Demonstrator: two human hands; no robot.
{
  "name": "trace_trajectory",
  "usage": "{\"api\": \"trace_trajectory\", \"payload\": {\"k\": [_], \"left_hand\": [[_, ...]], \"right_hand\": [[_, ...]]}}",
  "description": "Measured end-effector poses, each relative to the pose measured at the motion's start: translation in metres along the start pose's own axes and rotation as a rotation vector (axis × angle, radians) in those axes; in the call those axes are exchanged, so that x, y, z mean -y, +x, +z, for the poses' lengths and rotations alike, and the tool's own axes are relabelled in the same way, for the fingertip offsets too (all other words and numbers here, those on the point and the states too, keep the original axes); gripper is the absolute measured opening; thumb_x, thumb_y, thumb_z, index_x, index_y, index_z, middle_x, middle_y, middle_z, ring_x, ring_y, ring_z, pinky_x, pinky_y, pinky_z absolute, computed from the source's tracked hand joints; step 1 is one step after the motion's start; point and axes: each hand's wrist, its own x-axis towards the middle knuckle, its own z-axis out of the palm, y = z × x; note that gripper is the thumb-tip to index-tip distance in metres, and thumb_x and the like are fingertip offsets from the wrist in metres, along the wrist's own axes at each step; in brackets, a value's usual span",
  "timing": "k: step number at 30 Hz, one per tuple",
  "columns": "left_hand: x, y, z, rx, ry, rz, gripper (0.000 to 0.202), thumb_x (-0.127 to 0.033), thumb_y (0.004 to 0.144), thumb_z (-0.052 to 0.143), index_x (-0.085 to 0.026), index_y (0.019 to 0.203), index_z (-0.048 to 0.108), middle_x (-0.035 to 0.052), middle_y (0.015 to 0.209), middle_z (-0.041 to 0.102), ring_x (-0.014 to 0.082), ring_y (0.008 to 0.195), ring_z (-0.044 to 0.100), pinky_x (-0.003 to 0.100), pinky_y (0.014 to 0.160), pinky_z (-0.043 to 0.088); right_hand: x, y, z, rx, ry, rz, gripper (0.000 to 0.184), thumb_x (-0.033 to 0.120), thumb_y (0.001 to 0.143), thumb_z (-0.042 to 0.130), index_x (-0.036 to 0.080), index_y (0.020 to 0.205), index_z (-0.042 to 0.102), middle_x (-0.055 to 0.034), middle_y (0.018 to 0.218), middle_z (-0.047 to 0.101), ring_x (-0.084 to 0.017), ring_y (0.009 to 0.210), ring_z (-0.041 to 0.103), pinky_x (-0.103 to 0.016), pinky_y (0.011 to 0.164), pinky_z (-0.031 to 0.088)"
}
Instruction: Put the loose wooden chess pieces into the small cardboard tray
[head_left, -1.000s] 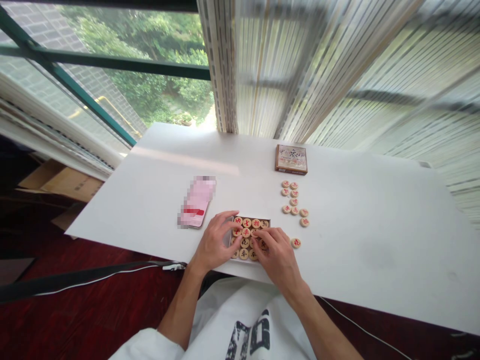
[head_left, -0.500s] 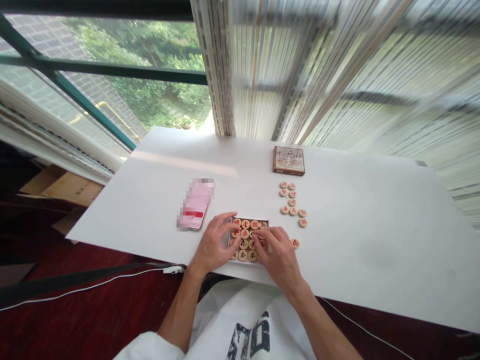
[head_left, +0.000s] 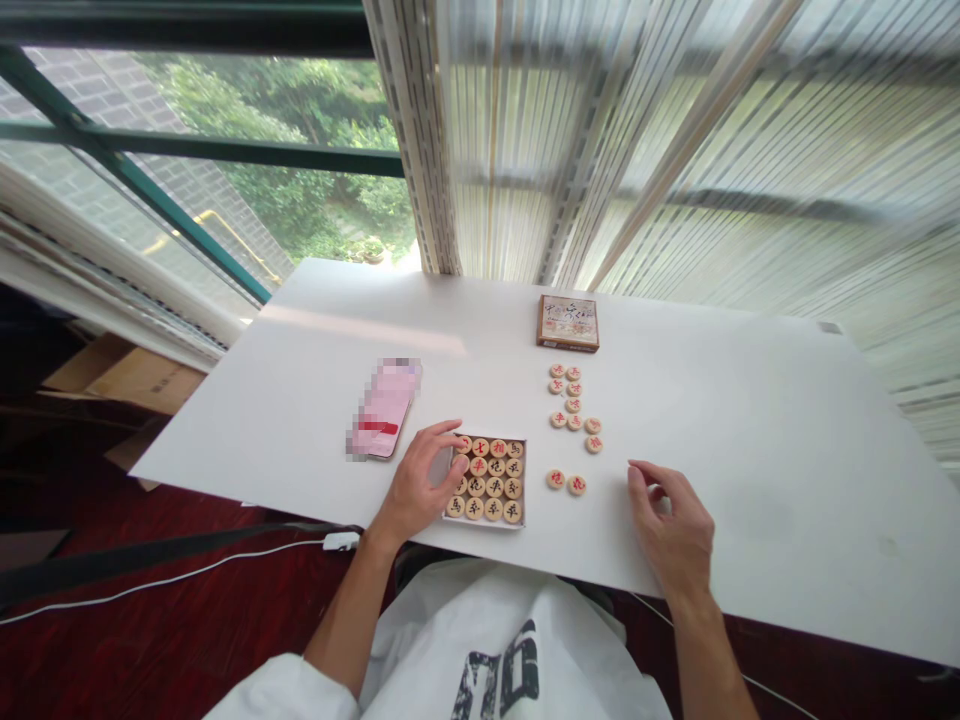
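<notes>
You are steadying the piece-filled tray (head_left: 487, 524) at the table's (head_left: 750, 450) near edge with your left hand (head_left: 420, 482), fingers spread, while your right hand (head_left: 675, 530) is resting loosely curled, seemingly empty, beside the loose pieces (head_left: 574, 405) waiting outside

White table (head_left: 750, 420), piece box (head_left: 484, 523), discs (head_left: 574, 405), phone (head_left: 382, 412)

right hand (head_left: 675, 535) has left the box (head_left: 486, 524), one more piece (head_left: 555, 479) outside.
</notes>
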Motion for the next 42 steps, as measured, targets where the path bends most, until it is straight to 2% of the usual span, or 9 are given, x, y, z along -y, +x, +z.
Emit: {"api": "trace_trajectory", "payload": {"k": [5,13,16,20,26,32,38,42], "left_hand": [[0.0,0.001,-0.001,-0.005,-0.02,-0.043,0.02,-0.03,0.097,0.059,-0.024,0.116,0.063,0.0087,0.14,0.058,0.0246,0.134,0.054,0.047,0.116,0.042],[0.001,-0.005,-0.003,-0.065,-0.201,-0.095,0.027,-0.032,0.105,0.043,-0.024,0.124,0.06,0.0099,0.144,0.056,0.0234,0.139,0.05,0.046,0.119,0.039],[0.003,-0.009,-0.003,-0.067,-0.211,-0.103,0.027,-0.032,0.105,0.043,-0.024,0.124,0.06,0.0098,0.144,0.056,0.0234,0.139,0.05,0.047,0.119,0.038],[0.0,-0.014,-0.004,-0.072,-0.175,-0.098,0.026,-0.031,0.105,0.044,-0.024,0.123,0.06,0.0098,0.143,0.057,0.0234,0.138,0.05,0.046,0.118,0.039],[-0.015,-0.013,-0.004,-0.1,-0.124,-0.05,0.022,-0.026,0.103,0.046,-0.024,0.118,0.062,0.0084,0.138,0.059,0.0232,0.133,0.053,0.045,0.116,0.042],[-0.034,-0.004,0.005,-0.158,-0.079,0.039,0.018,-0.022,0.101,0.049,-0.024,0.11,0.064,0.008,0.129,0.063,0.0239,0.125,0.058,0.047,0.11,0.047],[-0.055,-0.003,0.018,-0.094,-0.13,0.112,0.016,-0.018,0.098,0.053,-0.024,0.108,0.064,0.0086,0.125,0.064,0.0235,0.121,0.06,0.044,0.105,0.051],[-0.067,-0.005,0.024,-0.058,-0.191,0.122,0.017,-0.018,0.098,0.054,-0.025,0.109,0.065,0.0079,0.125,0.066,0.0236,0.123,0.061,0.046,0.109,0.049]], "right_hand": [[-0.01,-0.001,0.0,0.047,0.022,0.025,0.024,0.043,0.097,0.06,0.022,0.1,0.072,-0.006,0.095,0.072,-0.02,0.076,0.064,-0.036,0.075,0.053],[-0.002,0.011,0.017,0.113,0.045,-0.046,0.025,0.043,0.095,0.063,0.023,0.108,0.068,-0.0062,0.099,0.069,-0.021,0.083,0.064,-0.036,0.076,0.053],[0.001,0.015,0.023,0.134,0.02,-0.072,0.026,0.044,0.093,0.065,0.023,0.109,0.066,-0.0063,0.102,0.068,-0.022,0.088,0.063,-0.038,0.081,0.052],[0.002,0.018,0.026,0.155,0.024,-0.039,0.026,0.044,0.09,0.069,0.023,0.105,0.065,-0.006,0.103,0.069,-0.022,0.087,0.061,-0.039,0.082,0.051],[-0.001,0.019,0.03,0.155,0.029,-0.024,0.023,0.043,0.089,0.07,0.024,0.1,0.065,-0.0046,0.102,0.07,-0.022,0.086,0.061,-0.039,0.083,0.05],[0.0,0.019,0.031,0.141,0.031,-0.041,0.024,0.045,0.09,0.068,0.023,0.1,0.065,-0.0056,0.102,0.071,-0.023,0.086,0.06,-0.04,0.083,0.05],[0.006,0.022,0.03,0.139,0.038,-0.043,0.026,0.048,0.091,0.067,0.023,0.096,0.067,-0.0051,0.095,0.071,-0.022,0.083,0.061,-0.038,0.079,0.05],[0.019,0.019,0.022,0.148,0.13,-0.023,0.027,0.047,0.091,0.067,0.023,0.101,0.068,-0.0052,0.095,0.071,-0.02,0.08,0.063,-0.034,0.07,0.05]]}}
